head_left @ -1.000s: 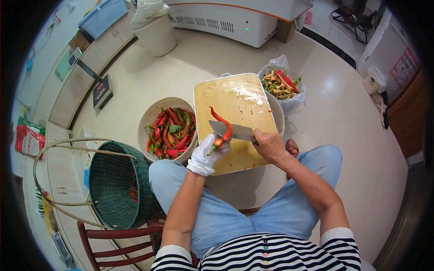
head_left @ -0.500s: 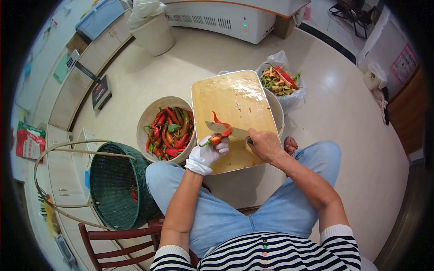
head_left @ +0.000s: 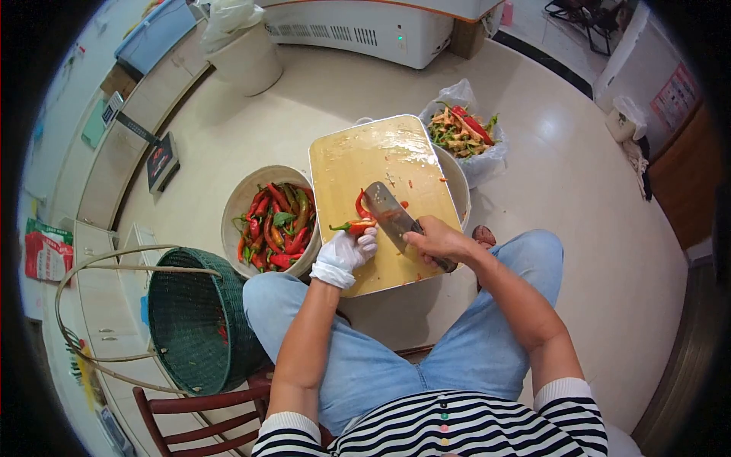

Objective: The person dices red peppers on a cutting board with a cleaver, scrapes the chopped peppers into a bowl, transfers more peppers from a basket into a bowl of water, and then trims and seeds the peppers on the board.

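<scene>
My left hand (head_left: 348,255), in a white glove, is closed on a red chili pepper (head_left: 355,227) with a green stem pointing left. The pepper is cut open, its pale inside showing, and its curled red tip lies by the blade. My bare right hand (head_left: 439,242) wraps round the dark handle of a cleaver (head_left: 390,213). Its broad blade shows flat over the cutting board (head_left: 365,148), close to the pepper; whether it touches the pepper I cannot tell. Small red bits and seeds lie on the wet board.
To the left stands a bucket (head_left: 231,215) of whole chili peppers, then a green woven basket (head_left: 183,305) with a long handle. A plastic bag (head_left: 487,166) of pepper scraps sits behind the board. A scale (head_left: 162,164) lies on the floor, near the cabinets.
The cleaver has turned from nearly edge-on to showing its broad face, its tip now pointing up-left. My left hand and the pepper have shifted slightly left and down.
</scene>
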### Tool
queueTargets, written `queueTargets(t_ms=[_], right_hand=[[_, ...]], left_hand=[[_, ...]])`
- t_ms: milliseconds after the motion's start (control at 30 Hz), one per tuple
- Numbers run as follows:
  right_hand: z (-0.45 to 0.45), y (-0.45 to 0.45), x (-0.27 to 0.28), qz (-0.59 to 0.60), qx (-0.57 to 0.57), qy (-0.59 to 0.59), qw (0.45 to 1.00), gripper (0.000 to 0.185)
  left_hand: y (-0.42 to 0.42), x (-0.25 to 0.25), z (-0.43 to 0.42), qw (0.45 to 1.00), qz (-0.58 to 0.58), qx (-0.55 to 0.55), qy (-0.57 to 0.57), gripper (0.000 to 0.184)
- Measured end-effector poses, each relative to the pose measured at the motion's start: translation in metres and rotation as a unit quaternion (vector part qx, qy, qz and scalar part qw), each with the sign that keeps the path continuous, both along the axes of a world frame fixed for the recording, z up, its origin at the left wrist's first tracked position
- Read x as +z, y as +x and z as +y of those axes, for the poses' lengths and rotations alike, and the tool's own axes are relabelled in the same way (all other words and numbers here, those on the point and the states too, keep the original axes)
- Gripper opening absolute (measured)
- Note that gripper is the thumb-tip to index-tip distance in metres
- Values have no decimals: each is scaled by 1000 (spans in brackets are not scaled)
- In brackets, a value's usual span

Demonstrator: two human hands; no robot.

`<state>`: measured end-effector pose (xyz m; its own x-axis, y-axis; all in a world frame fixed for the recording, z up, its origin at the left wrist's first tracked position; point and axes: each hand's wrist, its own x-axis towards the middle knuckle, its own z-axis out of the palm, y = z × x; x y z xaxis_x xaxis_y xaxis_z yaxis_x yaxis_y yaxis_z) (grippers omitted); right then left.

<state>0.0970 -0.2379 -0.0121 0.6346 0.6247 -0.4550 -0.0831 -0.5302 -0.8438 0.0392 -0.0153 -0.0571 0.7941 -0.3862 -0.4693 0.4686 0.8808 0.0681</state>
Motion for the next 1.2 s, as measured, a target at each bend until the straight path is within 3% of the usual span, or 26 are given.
queueTargets(t_ms=[33,267,400,500,533,600,633,667,733,767,900,1100,1167,1200], right_hand=[[0,3,2,46,6,11,999,27],[-3,13,0,42,13,-13,999,27],[-3,10,1,76,-26,43,996,28],[-2,10,-1,79,-35,45,995,29],[-2,10,-1,83,-34,36,995,28],[-2,8,-1,98,-39,42,994,28],[-1,7,0,114,-43,46,992,28],[-2,6,-4,113,-40,46,992,28],[-3,5,-14,73,-16,77,994,27],[-2,1,-10,72,-12,77,994,27],[-1,-16,0,55,-85,77,992,26],[-6,-22,-9,-13,-134,89,987,27],[-4,-24,-14,-38,-136,93,986,27],[-3,-26,-18,-192,-122,96,969,23]], left_hand=[[-2,1,1,1000,3,10,6,33],[-20,35,12,999,46,27,-6,37],[-36,51,30,999,6,12,-35,34],[-51,77,35,997,-68,30,28,37],[-52,69,46,992,-127,3,1,35],[-49,76,55,979,-193,-34,56,34],[-51,80,58,971,-184,-30,146,33],[-50,83,53,971,-185,-27,147,33],[-44,86,33,944,-144,27,297,35],[-40,84,31,938,-159,5,309,35],[-20,61,21,934,-185,-37,304,34],[0,29,11,962,-38,-6,270,27],[2,23,4,958,-47,13,284,25],[2,22,1,952,-57,31,298,23]])
